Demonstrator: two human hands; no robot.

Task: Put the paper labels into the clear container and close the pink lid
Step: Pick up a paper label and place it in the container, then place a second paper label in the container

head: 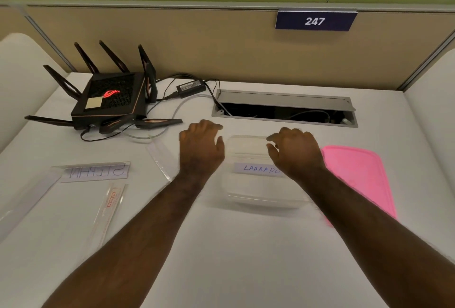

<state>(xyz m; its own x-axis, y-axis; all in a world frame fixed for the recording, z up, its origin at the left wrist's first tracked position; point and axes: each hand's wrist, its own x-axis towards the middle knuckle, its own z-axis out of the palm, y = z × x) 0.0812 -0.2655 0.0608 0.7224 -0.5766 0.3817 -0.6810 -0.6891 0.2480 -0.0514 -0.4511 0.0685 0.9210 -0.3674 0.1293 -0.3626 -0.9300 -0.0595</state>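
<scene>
A clear rectangular container (248,194) stands open in the middle of the white desk. Inside it lies a paper label reading "LABRADO…" (256,169). My left hand (200,147) hovers at the container's left edge, fingers curled and holding nothing. My right hand (295,152) is over its right side, fingers apart and empty, covering the label's end. The pink lid (359,172) lies flat on the desk just right of the container. A second label reading "STEPHN" (98,171), upside down to me, lies at the left. A red-printed strip (110,203) lies below it.
A black router (110,98) with several antennas sits at the back left, with a power brick (190,88) and cables. An open cable hatch (283,110) is behind the container. Clear plastic strips (161,157) lie left of my left hand.
</scene>
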